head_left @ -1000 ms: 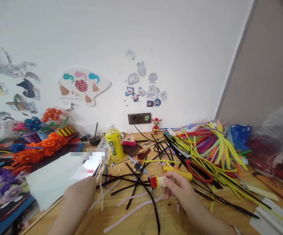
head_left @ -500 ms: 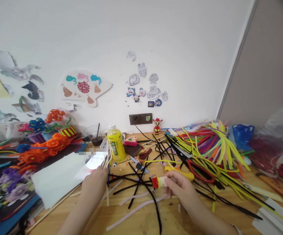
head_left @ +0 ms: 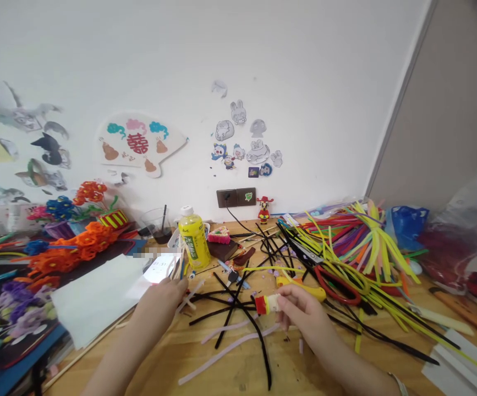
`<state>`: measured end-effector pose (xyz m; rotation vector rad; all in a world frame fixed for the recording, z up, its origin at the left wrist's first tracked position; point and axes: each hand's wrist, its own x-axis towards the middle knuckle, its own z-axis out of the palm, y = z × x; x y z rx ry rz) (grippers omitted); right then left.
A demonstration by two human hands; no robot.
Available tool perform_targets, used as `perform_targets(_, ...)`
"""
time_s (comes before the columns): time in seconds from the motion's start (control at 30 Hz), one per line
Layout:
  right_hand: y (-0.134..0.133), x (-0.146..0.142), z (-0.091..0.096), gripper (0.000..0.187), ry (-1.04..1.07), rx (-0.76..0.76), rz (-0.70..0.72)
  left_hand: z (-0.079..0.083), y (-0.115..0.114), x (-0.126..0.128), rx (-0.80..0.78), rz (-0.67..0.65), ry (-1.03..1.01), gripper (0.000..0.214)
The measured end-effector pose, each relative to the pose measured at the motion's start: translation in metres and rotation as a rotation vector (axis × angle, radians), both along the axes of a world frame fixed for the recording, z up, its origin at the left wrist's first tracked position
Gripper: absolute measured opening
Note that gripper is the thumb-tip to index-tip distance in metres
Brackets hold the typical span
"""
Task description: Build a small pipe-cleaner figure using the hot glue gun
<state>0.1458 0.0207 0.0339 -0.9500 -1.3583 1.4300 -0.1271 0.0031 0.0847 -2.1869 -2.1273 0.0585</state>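
Note:
My right hand (head_left: 300, 309) pinches a small padded piece (head_left: 268, 304) banded in red, yellow and cream, holding it sideways above the table. Left of it, my left hand (head_left: 166, 297) has its fingers closed around thin pale sticks (head_left: 176, 266), which show above the knuckles; the fingertips are partly hidden. Black pipe cleaners (head_left: 232, 302) lie crossed between the hands. Lilac pipe cleaners (head_left: 225, 356) rest in front of them. A yellow-handled tool (head_left: 314, 293) lies just behind my right hand.
Red-handled scissors (head_left: 339, 291) and a heap of coloured pipe cleaners (head_left: 370, 242) fill the right. A yellow bottle (head_left: 193, 239) and a cup of dark drink (head_left: 162, 234) stand behind my left hand. Further left are a lit phone (head_left: 162, 267), white paper (head_left: 93, 300) and orange pipe-cleaner flowers (head_left: 73, 247).
My left hand has moved slightly left and tilted, and the sticks' lower ends have swung up. My right hand holds the banded piece in nearly the same place. The view has shifted slightly.

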Motion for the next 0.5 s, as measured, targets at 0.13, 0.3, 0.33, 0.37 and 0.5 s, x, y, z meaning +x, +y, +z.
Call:
perform_targets(0.13,0.001,0.0,-0.002,0.035,-0.008,0.009,0.004,0.004,0.0,0.005,0.172,0.01,0.21,0.034)
perform_targets(0.3,0.0,-0.001,-0.001,0.033,0.014,0.002,-0.001,-0.003,0.003,0.006,0.347,0.021,0.335,0.023)
perform_targets(0.33,0.0,-0.001,-0.001,0.033,0.023,0.0,-0.001,-0.005,0.004,0.005,0.379,0.029,0.347,0.023)
perform_targets(0.37,0.0,-0.001,0.0,0.033,0.034,-0.003,-0.001,-0.006,0.006,0.004,0.408,0.034,0.356,0.025)
perform_targets(0.5,0.0,-0.002,0.003,0.034,0.109,-0.039,0.018,-0.009,0.008,0.003,0.49,-0.035,0.343,0.031)
